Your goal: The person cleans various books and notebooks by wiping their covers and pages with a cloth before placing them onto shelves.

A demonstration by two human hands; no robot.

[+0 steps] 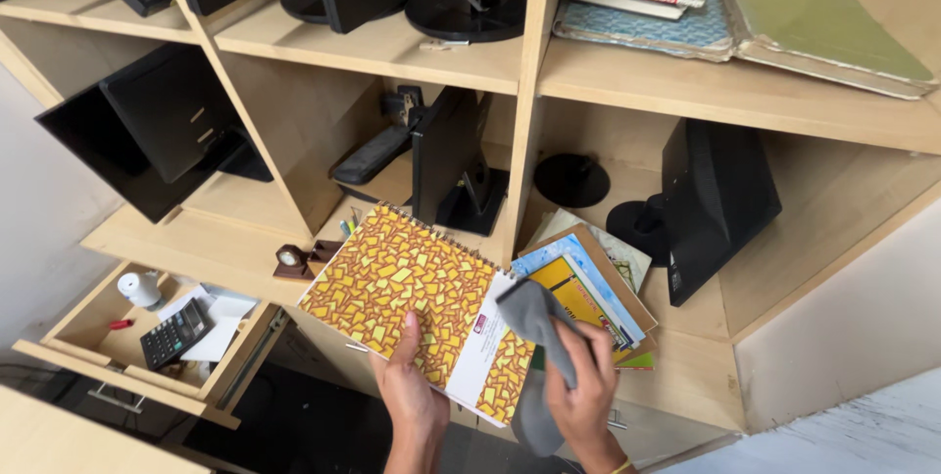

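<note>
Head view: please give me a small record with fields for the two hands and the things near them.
left hand: holds spiral notebook with yellow-brown patterned cover, from below
right hand: holds grey cloth against the notebook's lower right edge
beside notebook: stack of books on wooden shelf
open drawer: black calculator
upper compartments: black monitors

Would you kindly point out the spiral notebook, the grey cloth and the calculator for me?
spiral notebook (397,283), head view, middle of its yellow patterned cover.
grey cloth (534,315), head view, upper fold above the right hand.
calculator (174,334), head view, keypad, in the open drawer.
</note>
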